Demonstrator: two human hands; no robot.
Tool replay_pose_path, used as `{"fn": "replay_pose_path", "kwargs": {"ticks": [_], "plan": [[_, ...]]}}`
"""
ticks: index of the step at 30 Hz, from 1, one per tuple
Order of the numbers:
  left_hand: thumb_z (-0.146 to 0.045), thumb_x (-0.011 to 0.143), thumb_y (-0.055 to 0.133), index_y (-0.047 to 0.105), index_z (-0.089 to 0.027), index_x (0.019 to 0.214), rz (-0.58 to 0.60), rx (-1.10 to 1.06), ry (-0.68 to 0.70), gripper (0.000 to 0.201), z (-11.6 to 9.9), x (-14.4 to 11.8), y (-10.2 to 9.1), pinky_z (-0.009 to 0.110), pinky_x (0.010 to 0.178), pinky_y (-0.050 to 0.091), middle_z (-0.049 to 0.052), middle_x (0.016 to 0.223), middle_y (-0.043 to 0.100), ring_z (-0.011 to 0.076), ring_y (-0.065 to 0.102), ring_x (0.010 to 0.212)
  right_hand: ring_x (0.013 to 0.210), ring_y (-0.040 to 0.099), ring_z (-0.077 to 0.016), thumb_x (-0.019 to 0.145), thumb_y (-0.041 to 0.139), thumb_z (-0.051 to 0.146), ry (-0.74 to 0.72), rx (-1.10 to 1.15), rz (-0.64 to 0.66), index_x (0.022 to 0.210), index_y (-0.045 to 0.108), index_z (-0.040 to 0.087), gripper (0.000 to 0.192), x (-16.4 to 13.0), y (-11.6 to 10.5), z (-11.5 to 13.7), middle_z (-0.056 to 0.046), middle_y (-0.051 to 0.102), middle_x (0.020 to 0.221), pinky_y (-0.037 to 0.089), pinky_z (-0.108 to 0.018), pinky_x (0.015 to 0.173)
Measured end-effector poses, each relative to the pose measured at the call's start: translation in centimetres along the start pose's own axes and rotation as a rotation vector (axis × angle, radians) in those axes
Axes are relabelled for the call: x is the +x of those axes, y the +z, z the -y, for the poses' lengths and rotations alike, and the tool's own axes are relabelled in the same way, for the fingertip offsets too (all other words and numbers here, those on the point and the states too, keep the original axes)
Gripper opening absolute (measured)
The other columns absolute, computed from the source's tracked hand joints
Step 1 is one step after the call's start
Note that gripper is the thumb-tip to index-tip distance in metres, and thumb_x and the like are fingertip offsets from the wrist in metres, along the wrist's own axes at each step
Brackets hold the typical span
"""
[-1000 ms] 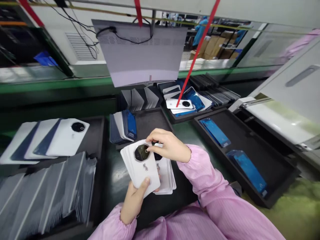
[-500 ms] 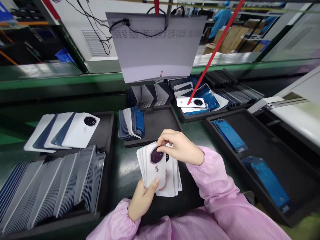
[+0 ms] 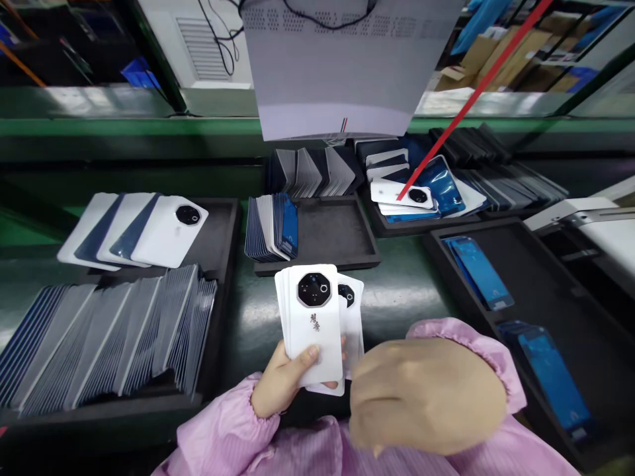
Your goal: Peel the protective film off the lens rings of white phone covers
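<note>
My left hand (image 3: 285,377) is closed around a fanned stack of white phone back covers (image 3: 325,337), its thumb pressed on the top one. That top cover has a black octagonal camera plate and dark lettering. Beneath and to the right lie more white phone back covers (image 3: 353,317), partly hidden by the held stack and by my right hand. My right hand (image 3: 426,393) is raised close to the camera, smeared by motion with its back towards me. Its fingers are curled out of sight, so I cannot see whether it holds anything.
A black tray (image 3: 225,244) at left carries white covers and a long row of stacked ones. A small tray (image 3: 332,235) stands ahead. At right, another tray (image 3: 550,284) holds blue-filmed pieces. A monitor (image 3: 342,73) and a red strip (image 3: 476,96) hang above.
My right hand has left the top cover's camera plate and moved right and up towards the camera. The plate now shows uncovered. My left hand keeps its hold; the view has tilted down.
</note>
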State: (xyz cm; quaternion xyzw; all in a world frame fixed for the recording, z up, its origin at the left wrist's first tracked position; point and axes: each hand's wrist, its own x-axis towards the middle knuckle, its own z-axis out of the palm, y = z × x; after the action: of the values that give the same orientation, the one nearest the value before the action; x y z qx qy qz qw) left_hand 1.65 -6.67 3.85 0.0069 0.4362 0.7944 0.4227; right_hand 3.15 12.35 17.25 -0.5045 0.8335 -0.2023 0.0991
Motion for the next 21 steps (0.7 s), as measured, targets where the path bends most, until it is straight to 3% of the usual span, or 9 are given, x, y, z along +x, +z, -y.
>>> {"fn": "replay_pose_path", "kwargs": {"ticks": [3, 6, 21], "plan": [[-0.034, 0.08, 0.063, 0.066, -0.011, 0.11, 0.023, -0.058, -0.034, 0.038, -0.6, -0.1, 0.3, 0.036, 0.064, 0.058, 0.017, 0.101, 0.071, 0.0303, 0.068, 0.087, 0.071, 0.053, -0.0112, 0.088, 0.049, 0.013, -0.085, 0.115, -0.001, 0.087, 0.06, 0.016, 0.012, -0.1, -0.7, -0.5, -0.001, 0.062, 0.079, 0.045, -0.021, 0.07], [-0.033, 0.081, 0.063, 0.066, -0.011, 0.11, 0.038, -0.077, -0.05, 0.037, -0.9, -0.2, 0.5, 0.035, 0.062, 0.058, 0.017, 0.099, 0.071, 0.0306, 0.067, 0.087, 0.067, 0.048, -0.0131, 0.088, 0.043, 0.01, -0.077, 0.141, -0.052, 0.083, 0.062, 0.014, 0.02, -0.1, -1.0, -1.0, -0.003, 0.06, 0.078, 0.045, -0.025, 0.069], [-0.034, 0.078, 0.067, 0.066, -0.012, 0.107, 0.002, -0.076, -0.063, 0.037, -1.1, -0.3, 0.7, 0.037, 0.063, 0.059, 0.015, 0.103, 0.07, 0.0298, 0.068, 0.087, 0.076, 0.055, -0.0118, 0.086, 0.05, 0.005, -0.027, 0.189, -0.115, 0.088, 0.06, 0.015, 0.014, -0.3, -1.3, -1.6, -0.002, 0.063, 0.082, 0.045, -0.022, 0.075]]}}
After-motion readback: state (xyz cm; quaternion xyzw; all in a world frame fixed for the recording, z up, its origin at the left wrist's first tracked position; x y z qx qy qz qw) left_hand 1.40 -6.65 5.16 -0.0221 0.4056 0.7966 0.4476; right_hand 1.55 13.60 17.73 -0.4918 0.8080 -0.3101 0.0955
